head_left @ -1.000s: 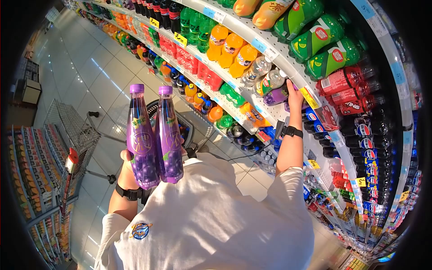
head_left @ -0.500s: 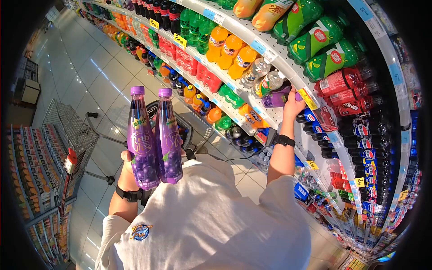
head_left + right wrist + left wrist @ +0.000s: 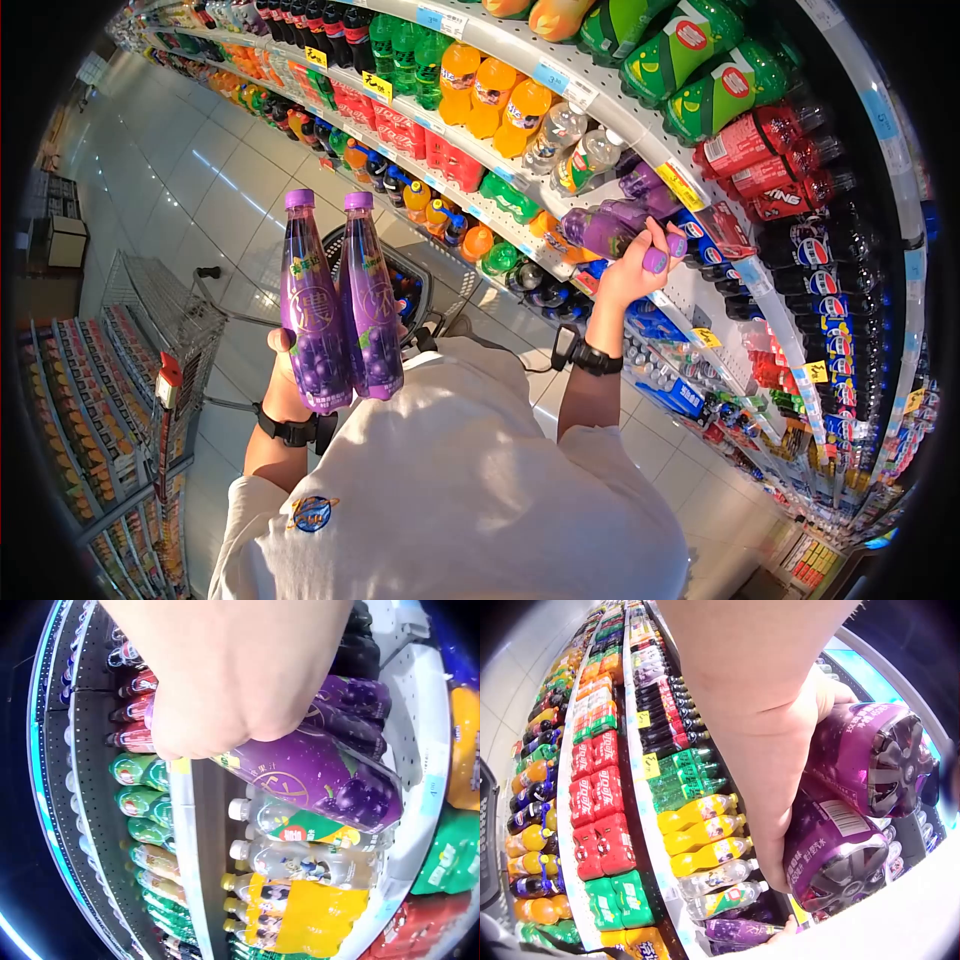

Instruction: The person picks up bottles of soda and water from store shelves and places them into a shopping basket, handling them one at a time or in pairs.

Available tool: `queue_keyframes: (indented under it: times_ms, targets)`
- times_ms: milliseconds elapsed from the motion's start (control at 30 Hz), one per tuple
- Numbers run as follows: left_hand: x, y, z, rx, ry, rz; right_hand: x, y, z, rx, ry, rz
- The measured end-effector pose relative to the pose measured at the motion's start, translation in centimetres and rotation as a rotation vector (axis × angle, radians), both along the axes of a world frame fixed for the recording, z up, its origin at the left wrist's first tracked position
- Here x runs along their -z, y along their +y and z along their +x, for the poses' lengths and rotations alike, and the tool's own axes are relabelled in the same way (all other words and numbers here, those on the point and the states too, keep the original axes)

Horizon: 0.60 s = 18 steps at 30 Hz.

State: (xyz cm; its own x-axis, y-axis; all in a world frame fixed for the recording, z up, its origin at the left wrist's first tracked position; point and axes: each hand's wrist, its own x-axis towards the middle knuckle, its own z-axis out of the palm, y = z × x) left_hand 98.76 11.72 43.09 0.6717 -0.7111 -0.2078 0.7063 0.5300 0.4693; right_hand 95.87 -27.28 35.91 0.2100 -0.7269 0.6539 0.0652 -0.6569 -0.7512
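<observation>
Two purple grape-drink bottles (image 3: 318, 335) (image 3: 372, 320) stand upright side by side in front of the chest, held low by my left hand (image 3: 284, 368). In the left wrist view, this hand (image 3: 780, 727) grips them, their dark bases (image 3: 847, 881) facing the camera. At the shelf, my right hand (image 3: 628, 275) has its fingers round the cap end of a tilted purple bottle (image 3: 600, 234). The right wrist view shows my right hand (image 3: 225, 697) curled over that bottle's neck, its body (image 3: 322, 780) slanting across clear bottles. Other purple bottles (image 3: 352, 697) lie beside it.
Curved shelves hold orange bottles (image 3: 524, 112), green bottles (image 3: 690, 40) and Pepsi bottles (image 3: 820, 280). A wire shopping cart (image 3: 150, 320) is at the left, a grey basket (image 3: 455, 262) behind the held bottles. Price rails (image 3: 560, 80) edge the shelves.
My right hand has drawn back from deep in the shelf toward its front edge, and the purple bottle has come with it. My left hand still holds its two bottles; the view has shifted slightly.
</observation>
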Motion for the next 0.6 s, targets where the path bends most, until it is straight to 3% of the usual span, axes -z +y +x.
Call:
queue_keyframes:
  times_ms: [100, 267, 300, 367, 433, 533, 600]
  targets:
    - [0.3, -0.2, -0.1, -0.080, 0.032, -0.009, -2.5, 1.6, -2.5, -0.164, 0.014, -0.111]
    - [1.3, 0.8, 1.1, 0.011, 0.044, -0.003, -4.0, 2.6, -5.1, -0.522, -0.149, 0.063]
    - [1.4, 1.0, 1.1, 0.021, 0.050, 0.003, -4.0, 2.7, -5.5, -0.517, -0.137, 0.072]
    - [1.6, 1.3, 1.0, 0.038, 0.097, -0.006, -4.7, 3.3, -6.3, -0.685, -0.296, 0.407]
    - [2.3, 1.6, 1.2, 0.087, -0.034, -0.061, -4.7, 2.9, -6.8, -0.745, -0.295, 0.448]
    - [3.1, 2.1, 1.8, 0.107, -0.048, -0.060, -6.9, 3.3, -6.5, -0.838, -0.359, 0.837]
    - [3.0, 2.5, 2.1, 0.109, -0.061, -0.059, -6.4, 3.4, -6.2, -0.860, -0.385, 0.760]
